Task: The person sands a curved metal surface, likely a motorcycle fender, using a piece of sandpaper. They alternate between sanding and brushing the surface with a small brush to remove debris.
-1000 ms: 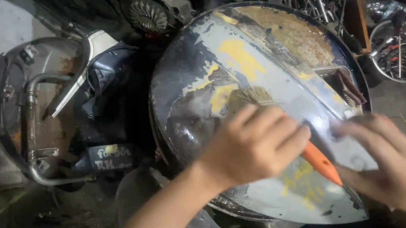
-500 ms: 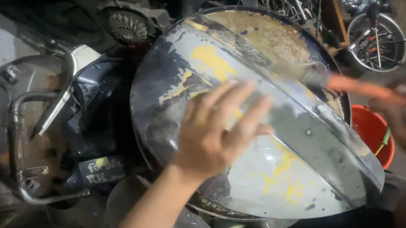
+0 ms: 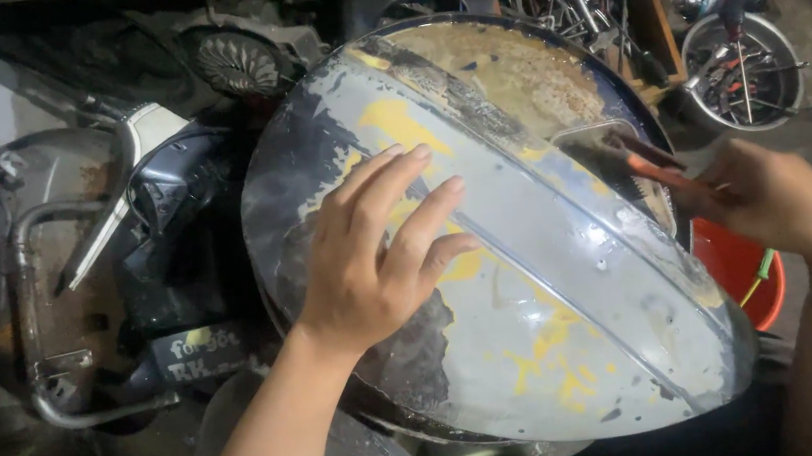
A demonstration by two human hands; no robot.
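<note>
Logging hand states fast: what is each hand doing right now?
Left hand: open, flat on the curved metal panel.
Right hand: closed on an orange-handled tool.

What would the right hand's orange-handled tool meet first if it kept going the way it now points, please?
Probably the rusty upper part of the curved metal panel: the right hand aims the orange-handled tool up-left, its tip already close to it, though depth is unclear.

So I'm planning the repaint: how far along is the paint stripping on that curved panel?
Partly done: much of the curved panel shows bare grey. In hand: the left hand rests flat on it, while the right hand holds an orange-handled tool at its edge. Left: yellow patches, dark paint and rust.
</note>
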